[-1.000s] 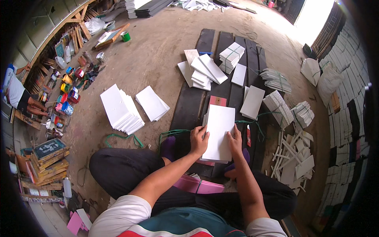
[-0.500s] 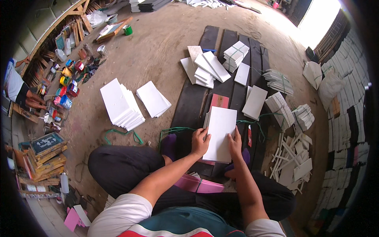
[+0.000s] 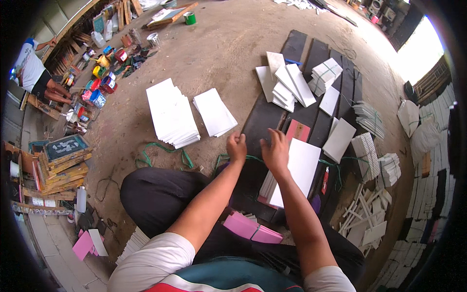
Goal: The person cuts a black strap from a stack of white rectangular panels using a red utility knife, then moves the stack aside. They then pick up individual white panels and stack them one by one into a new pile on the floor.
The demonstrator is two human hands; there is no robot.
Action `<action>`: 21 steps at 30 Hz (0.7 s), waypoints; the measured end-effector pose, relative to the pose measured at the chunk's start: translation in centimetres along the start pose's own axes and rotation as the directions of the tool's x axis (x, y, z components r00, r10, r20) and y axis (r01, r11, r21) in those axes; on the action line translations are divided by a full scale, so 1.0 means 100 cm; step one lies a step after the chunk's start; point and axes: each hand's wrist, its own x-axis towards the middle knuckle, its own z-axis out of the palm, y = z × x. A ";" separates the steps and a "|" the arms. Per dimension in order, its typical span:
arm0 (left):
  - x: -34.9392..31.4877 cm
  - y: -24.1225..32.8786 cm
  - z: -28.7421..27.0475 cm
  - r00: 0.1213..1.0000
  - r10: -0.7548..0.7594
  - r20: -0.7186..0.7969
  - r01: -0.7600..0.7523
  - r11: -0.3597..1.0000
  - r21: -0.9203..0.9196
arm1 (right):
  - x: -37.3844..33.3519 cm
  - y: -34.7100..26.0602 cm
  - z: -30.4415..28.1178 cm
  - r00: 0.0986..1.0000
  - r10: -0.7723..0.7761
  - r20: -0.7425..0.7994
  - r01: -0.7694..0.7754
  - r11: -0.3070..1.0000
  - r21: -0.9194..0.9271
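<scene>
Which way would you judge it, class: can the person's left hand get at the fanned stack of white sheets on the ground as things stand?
Probably yes: only bare ground separates the left hand from the fanned white stack.

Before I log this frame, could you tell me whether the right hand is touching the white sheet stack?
Touching. The head view shows the right hand resting on the upper left corner of the white sheet stack, with no gap visible.

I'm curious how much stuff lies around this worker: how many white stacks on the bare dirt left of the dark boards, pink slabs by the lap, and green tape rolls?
White stacks on the dirt: 2
Pink slabs by the lap: 2
Green tape roll: 1
Total: 5
</scene>
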 end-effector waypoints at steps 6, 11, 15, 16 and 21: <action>0.079 -0.065 -0.042 0.963 -0.252 -0.094 0.267 0.940 0.210 | 0.026 0.028 0.136 0.867 0.111 0.485 -0.191 0.974 0.120; 0.107 -0.094 -0.055 0.943 -0.328 -0.062 0.333 0.915 0.228 | 0.042 0.041 0.205 0.738 0.122 0.664 -0.254 0.961 0.106; 0.105 -0.068 -0.050 0.934 -0.355 -0.048 0.349 0.871 0.346 | 0.053 0.056 0.244 0.734 0.146 0.663 -0.298 0.947 0.122; 0.108 -0.080 -0.048 0.941 -0.333 -0.063 0.331 0.862 0.384 | 0.057 0.056 0.252 0.724 0.151 0.673 -0.314 0.941 0.127; 0.118 -0.092 -0.052 0.932 -0.344 -0.119 0.363 0.902 0.233 | 0.065 0.046 0.259 0.698 0.328 0.636 -0.432 0.902 0.009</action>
